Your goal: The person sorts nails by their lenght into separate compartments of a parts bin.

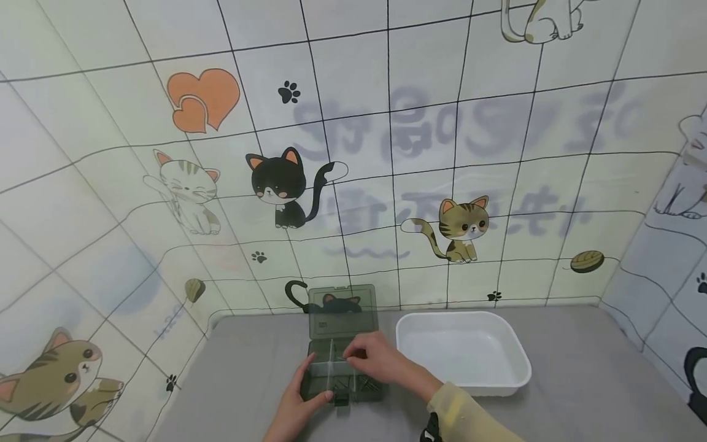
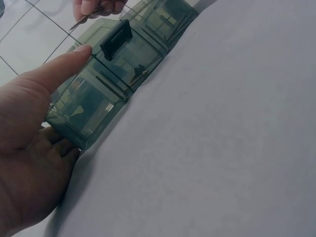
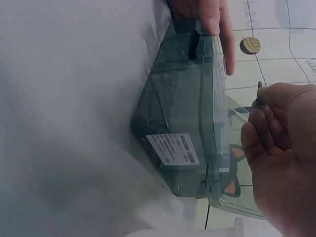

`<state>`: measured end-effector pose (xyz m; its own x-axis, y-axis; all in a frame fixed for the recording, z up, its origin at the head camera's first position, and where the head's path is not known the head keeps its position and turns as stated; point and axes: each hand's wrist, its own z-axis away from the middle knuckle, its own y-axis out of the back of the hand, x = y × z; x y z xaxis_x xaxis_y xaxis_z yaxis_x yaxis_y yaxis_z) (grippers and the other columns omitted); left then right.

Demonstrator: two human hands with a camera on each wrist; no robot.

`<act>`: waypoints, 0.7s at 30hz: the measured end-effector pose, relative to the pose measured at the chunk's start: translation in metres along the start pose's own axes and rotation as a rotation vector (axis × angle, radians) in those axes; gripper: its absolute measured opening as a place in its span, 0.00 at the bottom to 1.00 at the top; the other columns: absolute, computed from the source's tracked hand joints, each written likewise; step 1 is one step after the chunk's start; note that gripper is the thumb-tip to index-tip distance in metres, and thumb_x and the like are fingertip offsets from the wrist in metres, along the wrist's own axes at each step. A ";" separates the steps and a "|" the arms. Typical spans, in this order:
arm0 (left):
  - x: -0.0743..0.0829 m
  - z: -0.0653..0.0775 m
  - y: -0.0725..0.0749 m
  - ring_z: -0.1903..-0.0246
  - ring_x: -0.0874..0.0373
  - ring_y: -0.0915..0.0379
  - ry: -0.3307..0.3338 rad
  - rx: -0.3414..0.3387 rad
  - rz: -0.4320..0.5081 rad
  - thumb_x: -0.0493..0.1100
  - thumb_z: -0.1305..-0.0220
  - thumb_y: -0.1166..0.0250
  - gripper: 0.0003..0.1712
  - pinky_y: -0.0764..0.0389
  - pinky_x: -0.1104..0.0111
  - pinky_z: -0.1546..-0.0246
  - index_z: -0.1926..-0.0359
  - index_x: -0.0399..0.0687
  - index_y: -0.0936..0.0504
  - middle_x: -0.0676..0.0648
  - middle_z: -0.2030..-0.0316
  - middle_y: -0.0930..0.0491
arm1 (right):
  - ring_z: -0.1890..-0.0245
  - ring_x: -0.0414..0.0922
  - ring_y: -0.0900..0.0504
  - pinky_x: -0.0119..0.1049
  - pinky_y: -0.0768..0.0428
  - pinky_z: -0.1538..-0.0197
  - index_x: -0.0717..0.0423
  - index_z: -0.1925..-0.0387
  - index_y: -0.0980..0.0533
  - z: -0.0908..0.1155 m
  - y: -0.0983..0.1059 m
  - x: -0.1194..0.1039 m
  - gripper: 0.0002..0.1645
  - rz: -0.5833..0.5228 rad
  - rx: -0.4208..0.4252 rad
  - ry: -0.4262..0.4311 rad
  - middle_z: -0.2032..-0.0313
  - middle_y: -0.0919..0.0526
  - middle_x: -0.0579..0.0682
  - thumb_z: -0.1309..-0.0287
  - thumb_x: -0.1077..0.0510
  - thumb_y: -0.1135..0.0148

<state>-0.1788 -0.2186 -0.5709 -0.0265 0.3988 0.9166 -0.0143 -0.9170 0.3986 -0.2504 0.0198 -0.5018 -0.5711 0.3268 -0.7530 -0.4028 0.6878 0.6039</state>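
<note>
A translucent green compartment box (image 1: 369,396) stands on the table with its lid (image 1: 331,325) raised at the back. My left hand (image 1: 295,399) grips the box's left side, the thumb lying along the front rim near the dark latch (image 2: 116,40). Above the compartments, my right hand (image 1: 381,357) pinches a small threaded screw (image 2: 79,22) between thumb and fingertips. The same screw (image 3: 259,88) shows partly in the right wrist view, its other end covered by fingers. Several screws (image 2: 137,78) lie in the front compartments.
To the right of the box is a shallow white tray (image 1: 461,389). A grey cloth (image 1: 248,362) covers the table. Behind and beside it hangs a white gridded sheet (image 1: 425,159) printed with cats. A printed label (image 3: 173,149) is stuck on the box's side.
</note>
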 end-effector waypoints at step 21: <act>0.003 0.003 0.001 0.24 0.31 0.55 -0.015 0.013 0.060 0.49 0.42 0.22 0.52 0.48 0.29 0.33 0.22 0.52 0.39 0.33 0.24 0.44 | 0.64 0.35 0.19 0.34 0.18 0.61 0.53 0.56 0.13 0.006 0.014 0.005 0.12 -0.026 0.002 -0.085 0.61 0.16 0.40 0.25 0.54 0.41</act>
<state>-0.1761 -0.2182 -0.5677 -0.0120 0.3436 0.9390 -0.0005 -0.9391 0.3436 -0.2545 0.0342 -0.4985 -0.4974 0.3629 -0.7880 -0.4148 0.6983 0.5834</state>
